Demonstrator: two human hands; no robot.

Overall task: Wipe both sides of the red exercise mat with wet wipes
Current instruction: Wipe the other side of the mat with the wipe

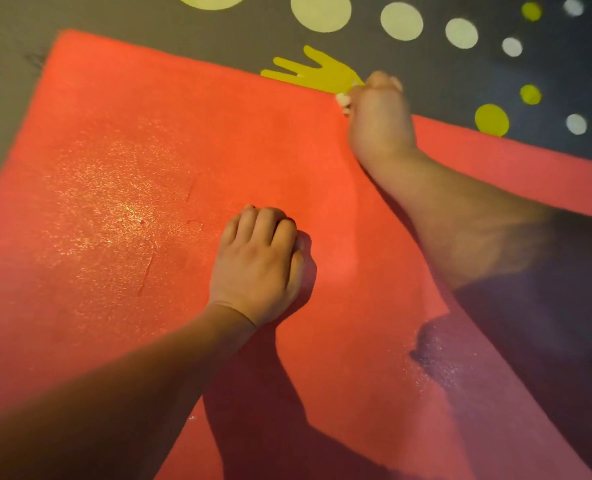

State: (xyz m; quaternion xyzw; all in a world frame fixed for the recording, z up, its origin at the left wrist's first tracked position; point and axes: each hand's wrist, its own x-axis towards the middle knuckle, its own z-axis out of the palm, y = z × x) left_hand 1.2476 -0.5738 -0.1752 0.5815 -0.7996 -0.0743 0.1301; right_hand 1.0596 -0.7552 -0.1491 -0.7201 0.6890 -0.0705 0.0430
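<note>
The red exercise mat (142, 140) lies flat on the floor and fills most of the view; its left middle glistens with moisture. My left hand (258, 265) rests on the mat's middle with its fingers curled under, knuckles up, holding nothing I can see. My right hand (379, 112) reaches to the mat's far edge and grips a white wet wipe (343, 102), of which only a small crumpled bit shows at the fingers. The right forearm crosses the mat's right part.
The floor (461, 74) around the mat is dark grey with pale and yellow-green dots and a yellow hand-shaped mark (322, 72) just past the mat's far edge. Shadows of my arms fall on the near right of the mat.
</note>
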